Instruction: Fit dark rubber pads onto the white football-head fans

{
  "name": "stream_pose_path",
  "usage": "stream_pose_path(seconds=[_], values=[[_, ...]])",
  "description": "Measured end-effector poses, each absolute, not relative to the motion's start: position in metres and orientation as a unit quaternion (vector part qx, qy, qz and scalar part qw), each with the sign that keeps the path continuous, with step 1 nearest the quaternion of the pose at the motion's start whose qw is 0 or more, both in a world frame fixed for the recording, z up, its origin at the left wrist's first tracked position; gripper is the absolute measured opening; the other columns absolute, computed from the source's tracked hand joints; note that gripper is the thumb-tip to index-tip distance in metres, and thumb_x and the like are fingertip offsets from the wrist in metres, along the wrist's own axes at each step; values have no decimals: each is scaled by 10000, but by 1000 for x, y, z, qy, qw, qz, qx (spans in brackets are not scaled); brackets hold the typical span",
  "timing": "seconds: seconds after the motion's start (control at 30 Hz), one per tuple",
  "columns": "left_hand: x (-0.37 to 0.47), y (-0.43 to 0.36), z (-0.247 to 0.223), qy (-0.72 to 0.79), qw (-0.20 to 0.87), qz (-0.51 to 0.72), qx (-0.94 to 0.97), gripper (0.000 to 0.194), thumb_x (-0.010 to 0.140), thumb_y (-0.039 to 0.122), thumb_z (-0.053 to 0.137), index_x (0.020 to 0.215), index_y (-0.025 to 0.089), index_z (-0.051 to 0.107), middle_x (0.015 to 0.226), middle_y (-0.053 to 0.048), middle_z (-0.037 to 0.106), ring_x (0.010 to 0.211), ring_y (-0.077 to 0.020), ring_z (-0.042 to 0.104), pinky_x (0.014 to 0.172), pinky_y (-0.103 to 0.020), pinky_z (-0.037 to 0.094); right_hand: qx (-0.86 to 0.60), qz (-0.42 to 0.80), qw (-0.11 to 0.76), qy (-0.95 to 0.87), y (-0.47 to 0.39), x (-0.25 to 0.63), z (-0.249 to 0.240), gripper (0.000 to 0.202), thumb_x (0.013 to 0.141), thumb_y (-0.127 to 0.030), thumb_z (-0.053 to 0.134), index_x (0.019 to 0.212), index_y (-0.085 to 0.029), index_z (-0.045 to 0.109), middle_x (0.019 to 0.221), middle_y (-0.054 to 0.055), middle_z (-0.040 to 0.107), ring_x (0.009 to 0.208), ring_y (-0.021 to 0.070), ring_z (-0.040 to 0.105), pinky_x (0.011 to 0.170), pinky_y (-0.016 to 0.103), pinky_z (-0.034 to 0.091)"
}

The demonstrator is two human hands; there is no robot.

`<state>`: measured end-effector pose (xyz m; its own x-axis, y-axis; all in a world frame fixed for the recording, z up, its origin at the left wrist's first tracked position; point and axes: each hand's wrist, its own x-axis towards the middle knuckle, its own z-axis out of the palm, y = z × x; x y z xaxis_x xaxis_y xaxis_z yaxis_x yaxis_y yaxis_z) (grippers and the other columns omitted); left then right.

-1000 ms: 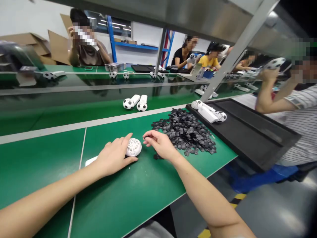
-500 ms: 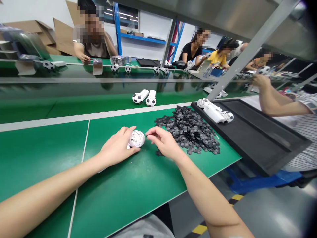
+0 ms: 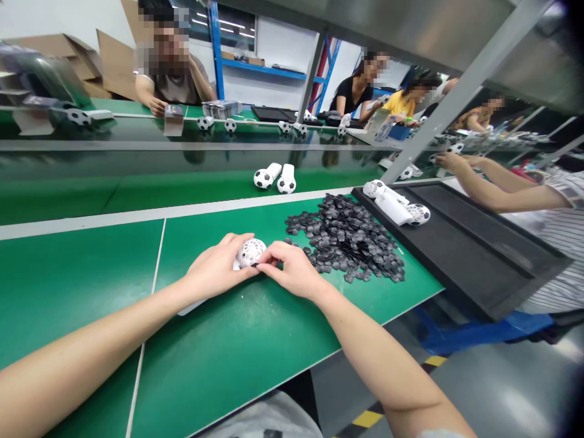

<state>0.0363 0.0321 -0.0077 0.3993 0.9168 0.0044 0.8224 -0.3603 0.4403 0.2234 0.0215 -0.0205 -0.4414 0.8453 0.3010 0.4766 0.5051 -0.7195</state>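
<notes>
My left hand (image 3: 219,267) is wrapped round a white handheld device with an openwork soccer-ball head (image 3: 252,250). Its pale handle runs back beneath the palm and shows only in part. At the head's lower right edge, my right hand (image 3: 292,271) pinches a small black plastic piece (image 3: 256,265), mostly covered by the fingertips. Just beyond my right hand lies a heaped pile of similar black pieces (image 3: 351,237) on the green worktable (image 3: 219,359).
A black tray (image 3: 474,243) to the right holds white devices (image 3: 396,207). Two devices with black-patched balls (image 3: 286,180) lie on the green conveyor belt (image 3: 137,188). A slanted metal post (image 3: 438,115) rises beyond the tray. Several co-workers sit around the line.
My right hand has moved left from beside the pile to the ball head, bringing a black piece against it. The two devices on the belt have shifted right.
</notes>
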Motion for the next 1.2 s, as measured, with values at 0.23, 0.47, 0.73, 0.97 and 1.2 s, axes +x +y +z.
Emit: stream_pose_path(seconds=[0.23, 0.47, 0.73, 0.97, 1.2], values=[[37, 34, -6, 537, 212, 129, 806, 618, 726, 537, 520, 1272, 306, 348, 1203, -37, 458, 947, -246, 557, 703, -321, 455, -475, 310, 370, -735, 27, 220, -26, 242, 674, -247, 654, 859, -189, 510, 936, 26, 534, 849, 140, 529, 709, 277, 453], [35, 40, -11, 531, 218, 143, 806, 592, 721, 559, 513, 1234, 293, 387, 1161, -22, 473, 941, -235, 550, 746, -325, 445, -437, 473, 389, -659, 33, 216, -40, 437, 660, -309, 682, 980, -205, 403, 1065, 56, 555, 908, 148, 584, 779, 319, 484], [39, 33, -9, 542, 173, 98, 817, 629, 718, 459, 522, 1292, 296, 322, 1214, -35, 465, 948, -262, 557, 682, -320, 454, -612, 151, 357, -689, 67, 253, -33, 193, 806, -297, 532, 963, -186, 552, 1024, 70, 568, 945, 179, 518, 852, 352, 421], [25, 44, -5, 429, 121, 59, 893, 628, 714, 212, 442, 1326, 257, 304, 1279, -40, 461, 1037, -248, 517, 805, -342, 417, -693, 30, 190, -694, 78, 269, -39, 96, 785, -278, 573, 835, -225, 635, 905, 56, 598, 904, 216, 495, 753, 321, 417], [6, 56, -5, 385, 53, 82, 918, 605, 721, 65, 344, 1272, 307, 395, 1173, -32, 536, 1080, -238, 451, 886, -406, 339, -686, 9, 193, -702, 79, 262, -40, 158, 787, -312, 576, 895, -198, 590, 965, 68, 577, 922, 205, 502, 745, 298, 411]])
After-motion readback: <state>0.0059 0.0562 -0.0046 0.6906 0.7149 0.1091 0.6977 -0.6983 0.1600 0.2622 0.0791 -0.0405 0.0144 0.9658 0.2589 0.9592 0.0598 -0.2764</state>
